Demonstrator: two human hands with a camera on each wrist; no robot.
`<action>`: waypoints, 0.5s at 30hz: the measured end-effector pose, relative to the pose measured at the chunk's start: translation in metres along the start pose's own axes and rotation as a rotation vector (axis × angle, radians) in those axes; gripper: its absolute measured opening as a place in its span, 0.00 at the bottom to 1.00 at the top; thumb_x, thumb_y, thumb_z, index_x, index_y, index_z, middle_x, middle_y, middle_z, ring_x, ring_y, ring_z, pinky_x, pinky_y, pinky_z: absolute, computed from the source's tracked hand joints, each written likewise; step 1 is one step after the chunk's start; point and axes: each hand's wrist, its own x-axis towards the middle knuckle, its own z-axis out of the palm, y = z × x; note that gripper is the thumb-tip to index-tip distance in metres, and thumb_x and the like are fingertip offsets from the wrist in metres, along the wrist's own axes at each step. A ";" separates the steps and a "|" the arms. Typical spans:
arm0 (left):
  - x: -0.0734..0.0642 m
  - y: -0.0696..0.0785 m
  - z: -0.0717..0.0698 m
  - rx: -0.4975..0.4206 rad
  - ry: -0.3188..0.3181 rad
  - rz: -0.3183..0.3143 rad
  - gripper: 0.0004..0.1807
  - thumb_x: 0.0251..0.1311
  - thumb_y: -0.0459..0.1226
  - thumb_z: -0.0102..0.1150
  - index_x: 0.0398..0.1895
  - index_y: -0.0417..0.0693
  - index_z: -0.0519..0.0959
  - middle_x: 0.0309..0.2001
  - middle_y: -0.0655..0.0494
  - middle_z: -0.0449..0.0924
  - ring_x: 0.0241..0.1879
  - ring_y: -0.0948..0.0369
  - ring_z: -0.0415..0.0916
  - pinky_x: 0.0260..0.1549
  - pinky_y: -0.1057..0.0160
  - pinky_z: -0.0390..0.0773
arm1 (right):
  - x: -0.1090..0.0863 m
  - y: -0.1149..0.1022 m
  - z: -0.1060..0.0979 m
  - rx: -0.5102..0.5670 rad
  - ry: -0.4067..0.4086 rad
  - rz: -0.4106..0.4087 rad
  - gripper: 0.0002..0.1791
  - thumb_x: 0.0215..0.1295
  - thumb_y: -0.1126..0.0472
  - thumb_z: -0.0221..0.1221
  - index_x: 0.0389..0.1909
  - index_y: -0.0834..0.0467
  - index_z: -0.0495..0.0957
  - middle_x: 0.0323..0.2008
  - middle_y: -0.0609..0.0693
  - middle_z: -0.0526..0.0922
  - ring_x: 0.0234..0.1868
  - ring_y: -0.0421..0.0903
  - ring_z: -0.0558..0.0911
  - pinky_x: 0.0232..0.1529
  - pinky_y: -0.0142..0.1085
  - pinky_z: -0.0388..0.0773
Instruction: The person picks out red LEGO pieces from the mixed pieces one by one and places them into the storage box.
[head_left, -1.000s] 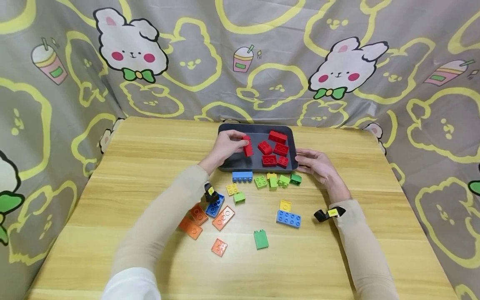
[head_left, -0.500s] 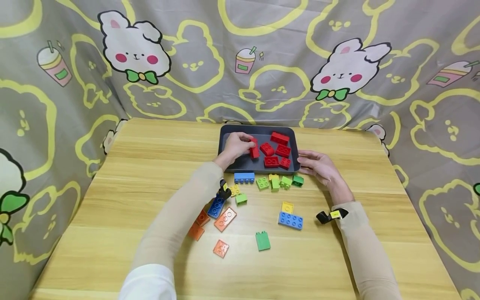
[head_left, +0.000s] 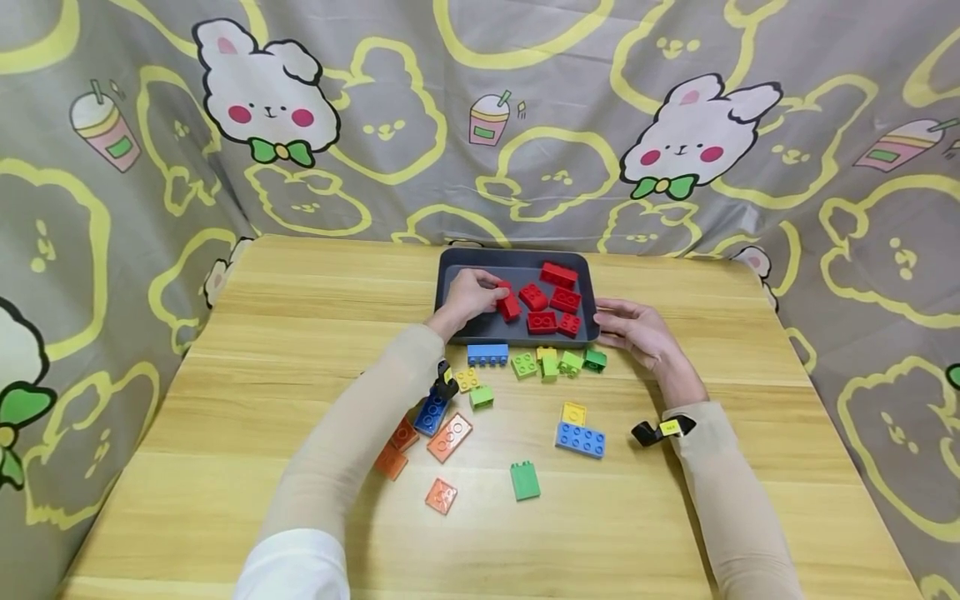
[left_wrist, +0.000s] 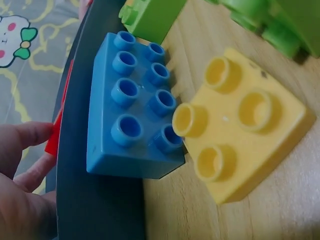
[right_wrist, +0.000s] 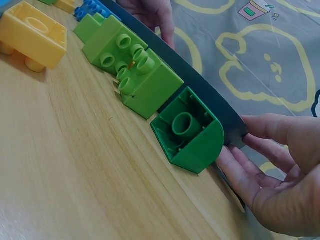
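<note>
My left hand (head_left: 471,297) reaches into the left half of a dark grey tray (head_left: 480,257). Thumb and fingers pinch a red toy building brick (head_left: 507,302), which stands low over or on the tray floor; whether it touches is hard to tell. Several other red bricks (head_left: 565,300) lie in the tray's right half. At the tray's right edge my right hand (head_left: 637,331) holds the rim near the corner; in the right wrist view its fingers (right_wrist: 267,127) meet the dark wall. The left wrist view shows only a sliver of the pinched brick (left_wrist: 54,137).
Along the tray's near side sit a blue brick (head_left: 487,355), light green bricks (head_left: 524,365) and a dark green one (head_left: 595,360). Nearer lie orange bricks (head_left: 450,437), another blue brick (head_left: 580,439), a yellow one (head_left: 573,413) and a green one (head_left: 525,481). A patterned curtain (head_left: 375,125) surrounds the table.
My left hand has moved slightly right with the red brick, and the brick has tilted and come lower beside the other red ones. My right hand stays at the tray's edge.
</note>
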 end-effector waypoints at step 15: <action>-0.006 -0.002 -0.024 0.140 0.072 0.138 0.16 0.73 0.42 0.65 0.57 0.44 0.85 0.55 0.45 0.88 0.51 0.50 0.86 0.51 0.57 0.88 | -0.001 0.000 0.003 -0.067 0.023 -0.013 0.35 0.74 0.61 0.65 0.78 0.65 0.65 0.47 0.40 0.87 0.45 0.36 0.90 0.49 0.30 0.92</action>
